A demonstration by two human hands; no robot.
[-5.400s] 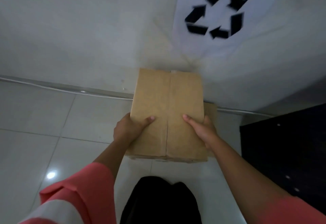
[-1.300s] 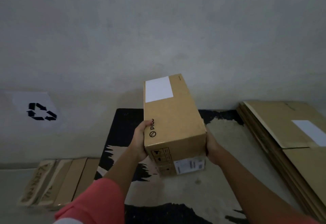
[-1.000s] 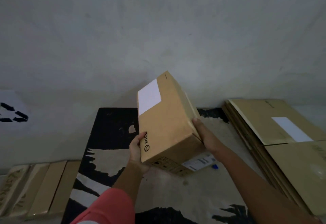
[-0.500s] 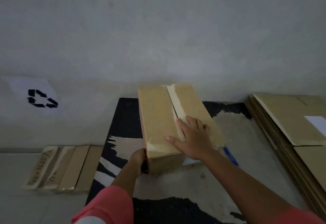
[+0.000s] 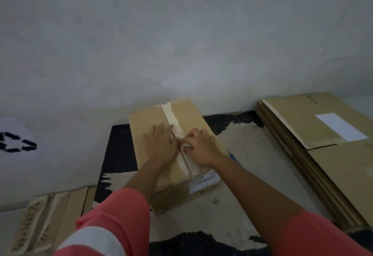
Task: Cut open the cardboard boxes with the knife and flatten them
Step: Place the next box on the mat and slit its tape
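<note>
sealed cardboard box lay on mat near wall edge. left hand pressed flat, fingers spread, on box top. right hand curled, pinching tape strip at centre seam.

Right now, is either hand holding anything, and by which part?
Neither hand carries anything. The left hand lies flat on the box top. The right hand pinches at the tape along the centre seam; blur hides whether tape is gripped.

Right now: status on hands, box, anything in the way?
Left hand flat on the box top; right hand curled at the tape seam. Box sealed, resting on the mat. No knife in either hand; blue object beside box.
</note>
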